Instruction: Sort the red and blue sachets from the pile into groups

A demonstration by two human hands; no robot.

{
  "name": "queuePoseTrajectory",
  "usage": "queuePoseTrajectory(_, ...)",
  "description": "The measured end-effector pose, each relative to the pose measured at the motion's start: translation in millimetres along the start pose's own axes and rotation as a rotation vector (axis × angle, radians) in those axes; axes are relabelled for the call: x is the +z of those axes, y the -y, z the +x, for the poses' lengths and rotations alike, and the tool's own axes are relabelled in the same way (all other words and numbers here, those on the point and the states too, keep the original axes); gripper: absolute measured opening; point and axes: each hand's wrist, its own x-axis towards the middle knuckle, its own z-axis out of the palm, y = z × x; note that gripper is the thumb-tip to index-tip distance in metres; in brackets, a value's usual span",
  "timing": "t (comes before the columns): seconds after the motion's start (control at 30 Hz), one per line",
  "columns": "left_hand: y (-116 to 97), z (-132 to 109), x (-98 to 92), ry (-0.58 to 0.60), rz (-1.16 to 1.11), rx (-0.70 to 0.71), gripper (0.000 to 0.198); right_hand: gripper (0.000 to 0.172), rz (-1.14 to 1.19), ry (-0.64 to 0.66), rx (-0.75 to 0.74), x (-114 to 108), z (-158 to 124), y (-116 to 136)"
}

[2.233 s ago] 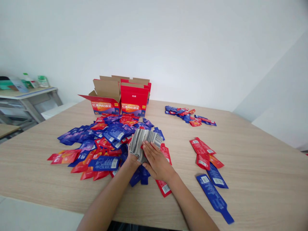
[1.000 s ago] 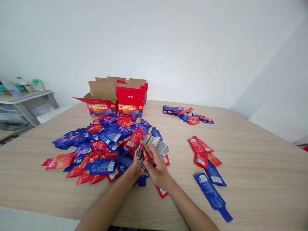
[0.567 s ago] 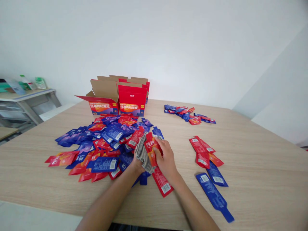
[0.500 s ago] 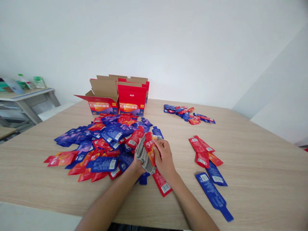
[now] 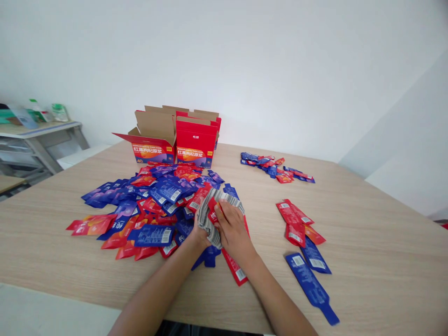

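Note:
My left hand (image 5: 200, 233) grips a thick stack of sachets (image 5: 211, 223) from below, their silvery edges facing up. My right hand (image 5: 234, 229) presses a red sachet (image 5: 213, 213) flat against the stack, fingers closed over it. Both hands hover over the near edge of a big pile of red and blue sachets (image 5: 154, 205) on the wooden table (image 5: 367, 261). A red sachet (image 5: 234, 268) lies on the table under my right wrist.
Two open red cartons (image 5: 175, 137) stand behind the pile. A small heap of sachets (image 5: 276, 168) lies far right, and a few red and blue sachets (image 5: 303, 233) lie to my right, one long blue one (image 5: 311, 287) nearest. A shelf unit (image 5: 38, 140) stands at left.
My right hand picked a red sachet from the table, brought it onto the stack and now presses it flat against it. The left hand kept hold of the stack.

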Motion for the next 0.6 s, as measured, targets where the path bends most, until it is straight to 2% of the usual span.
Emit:
queuePoseTrajectory(0.13, -25, -6, 8.3, 0.014, -0.065, -0.055, 0.057, 0.062, -0.075, 0.039, 0.041, 1, -3, 5)
queuePoseTrajectory(0.27, -34, -13, 21.2, -0.052, -0.057, 0.033, 0.050, 0.075, -0.071, 0.075, 0.020, 0, -5, 5)
queuePoseTrajectory(0.37, -33, -15, 26.1, -0.095, -0.053, 0.058, 0.047, 0.084, -0.028, 0.088, 0.000, -1, -6, 3)
queuePoseTrajectory(0.53, -20, -12, 18.7, -0.067, -0.028, -0.079, 0.038, 0.084, 0.001, 0.094, -0.022, -5, -5, 1)
queuePoseTrajectory(0.6, -14, -10, 14.1, -0.046, -0.029, -0.090, 0.034, 0.082, 0.005, 0.078, -0.030, -7, -5, 1)
